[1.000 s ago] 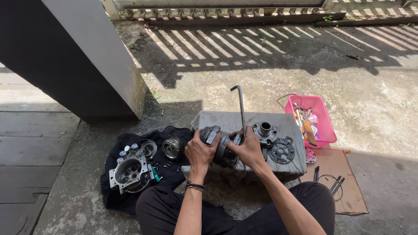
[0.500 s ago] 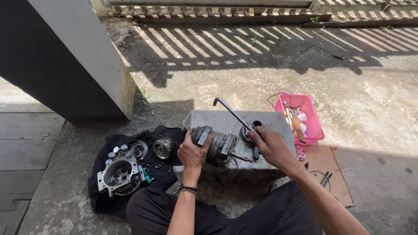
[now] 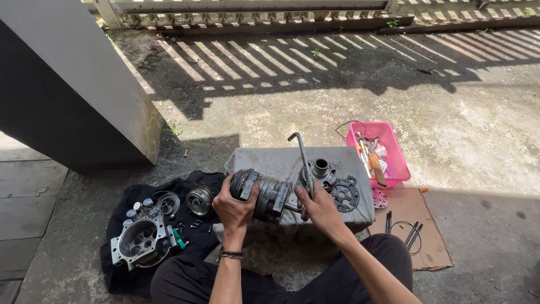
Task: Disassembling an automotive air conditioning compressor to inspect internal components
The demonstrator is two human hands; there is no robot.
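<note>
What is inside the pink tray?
The pink tray holds a jumble of small tools, one with a brownish handle, plus thin wire at its far edge. Whatever lies beneath that pile is covered.

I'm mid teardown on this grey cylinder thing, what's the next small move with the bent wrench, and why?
Probably steady the ribbed grey metal cylinder body with the left hand and turn the L-shaped metal wrench. The right hand already grips its lower end at the cylinder's end face, and the handle stands upright.
</note>
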